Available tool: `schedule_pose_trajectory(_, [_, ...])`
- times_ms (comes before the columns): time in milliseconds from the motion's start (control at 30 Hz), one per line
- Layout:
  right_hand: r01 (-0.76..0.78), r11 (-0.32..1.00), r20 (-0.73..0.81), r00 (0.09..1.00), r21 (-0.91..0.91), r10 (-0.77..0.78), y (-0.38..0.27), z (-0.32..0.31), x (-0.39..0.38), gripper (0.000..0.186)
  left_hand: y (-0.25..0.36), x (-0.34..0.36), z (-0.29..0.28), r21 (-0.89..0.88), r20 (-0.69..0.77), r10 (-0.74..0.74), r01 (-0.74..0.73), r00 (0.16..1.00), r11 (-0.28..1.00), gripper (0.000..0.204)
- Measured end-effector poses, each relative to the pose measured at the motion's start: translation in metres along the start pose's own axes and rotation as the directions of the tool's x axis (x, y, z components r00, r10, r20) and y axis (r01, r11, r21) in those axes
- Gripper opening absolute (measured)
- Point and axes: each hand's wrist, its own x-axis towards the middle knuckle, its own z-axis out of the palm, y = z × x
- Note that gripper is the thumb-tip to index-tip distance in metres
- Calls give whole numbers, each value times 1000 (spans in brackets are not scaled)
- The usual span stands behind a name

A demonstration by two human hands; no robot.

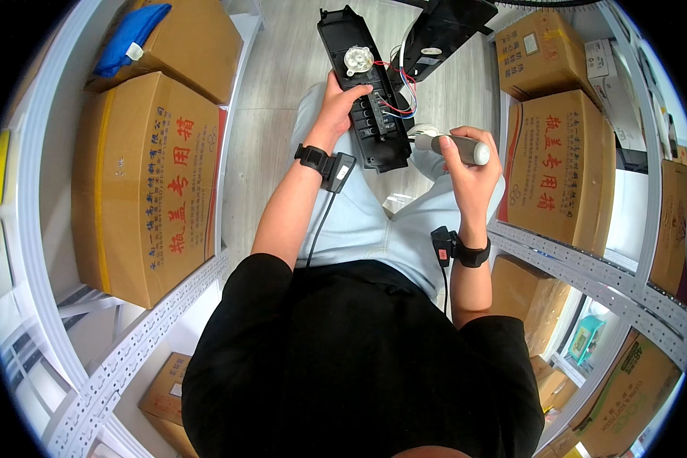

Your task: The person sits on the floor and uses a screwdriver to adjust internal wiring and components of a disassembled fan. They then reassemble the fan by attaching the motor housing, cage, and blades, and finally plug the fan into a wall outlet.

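Right hand [472,164] grips a screwdriver [454,146], left hand [342,99] steadies the black panel [366,91]; unscrewing seems underway, needing tip alignment.

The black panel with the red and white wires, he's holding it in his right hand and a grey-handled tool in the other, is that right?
Not quite. In the head view the left hand holds the black panel; the right hand grips the grey-handled tool.

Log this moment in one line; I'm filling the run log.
left hand: holds black panel | right hand: grips screwdriver | tip: at panel
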Motion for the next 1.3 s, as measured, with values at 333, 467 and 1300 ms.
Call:
schedule_pose_trajectory(333, [273, 960, 195, 946, -60, -257, -9, -6, 6, 24, 1, 1, 3, -2, 7, -6, 6, 1000, 1000, 63])
schedule_pose_trajectory(467, [327, 945, 333, 894, -23, -301, -19, -7, 8, 29, 1, 0, 3, 7, 4, -20, 20, 1000, 1000, 62])
schedule_pose_trajectory(1300, [315, 699, 383, 922, -643, -63, -65, -5, 21, 24, 2, 1, 3, -7, 19, -18, 18, 1000, 1000, 57])
